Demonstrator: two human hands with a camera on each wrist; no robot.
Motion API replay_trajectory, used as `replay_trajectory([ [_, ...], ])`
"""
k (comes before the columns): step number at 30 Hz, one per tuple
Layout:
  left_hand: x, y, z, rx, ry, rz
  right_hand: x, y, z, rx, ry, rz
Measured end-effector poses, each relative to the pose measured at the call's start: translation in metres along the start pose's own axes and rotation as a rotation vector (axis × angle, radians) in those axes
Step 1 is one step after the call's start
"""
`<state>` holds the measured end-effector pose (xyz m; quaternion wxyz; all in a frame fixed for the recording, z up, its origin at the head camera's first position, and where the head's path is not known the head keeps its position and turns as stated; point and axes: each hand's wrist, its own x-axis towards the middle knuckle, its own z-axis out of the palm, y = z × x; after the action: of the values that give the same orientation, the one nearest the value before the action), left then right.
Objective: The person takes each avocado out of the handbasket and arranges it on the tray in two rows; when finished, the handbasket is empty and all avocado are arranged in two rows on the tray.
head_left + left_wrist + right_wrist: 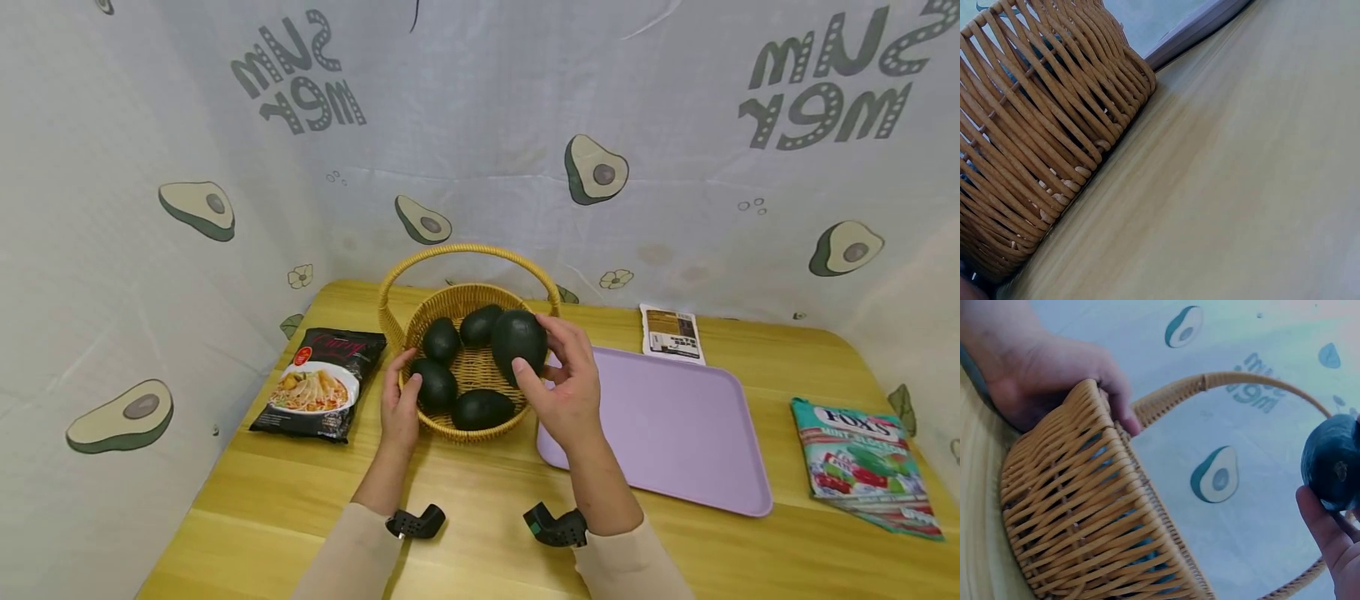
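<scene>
At nine o'clock on the wooden table (465, 508) we see a black noodle packet (321, 382) lying flat, just beside the basket. Next to it our left hand (400, 408) rests against the left wall of the wicker basket (431, 310), fingers curled over the rim with the thumb at the edge; the right wrist view shows those fingers hooked on the weave. The basket sits at the centre of the table, its arched handle (465, 250) standing upright over it. Inside it we count four dark avocados: one at twelve o'clock (480, 325), one at ten o'clock (441, 340), one at eight o'clock (435, 385) and one at six o'clock (482, 408). At about two o'clock over the basket's right rim our right hand (567, 385) grips a fifth, larger avocado (518, 342), thumb on its near side and fingers wrapped behind, holding it above the rim. Just to the right, at three o'clock, a lilac tray (675, 425) lies flat, its near corner under our right wrist. A small printed card (671, 333) lies at the tray's far edge, and a Fox's sweets bag (862, 462) lies well apart at the table's right end.
</scene>
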<state>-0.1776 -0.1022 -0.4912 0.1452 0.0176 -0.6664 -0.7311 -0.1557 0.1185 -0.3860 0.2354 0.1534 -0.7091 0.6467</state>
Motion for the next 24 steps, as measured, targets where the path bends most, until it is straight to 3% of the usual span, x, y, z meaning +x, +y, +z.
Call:
replay_trajectory([
  [12, 0.001, -0.001, 0.001, 0.017, 0.005, -0.009, 0.008, -0.004, -0.020, 0.053, 0.096, -0.081],
  [24, -0.001, 0.001, 0.001, 0.004, 0.002, -0.006, 0.014, 0.005, -0.040, 0.172, 0.220, -0.018],
])
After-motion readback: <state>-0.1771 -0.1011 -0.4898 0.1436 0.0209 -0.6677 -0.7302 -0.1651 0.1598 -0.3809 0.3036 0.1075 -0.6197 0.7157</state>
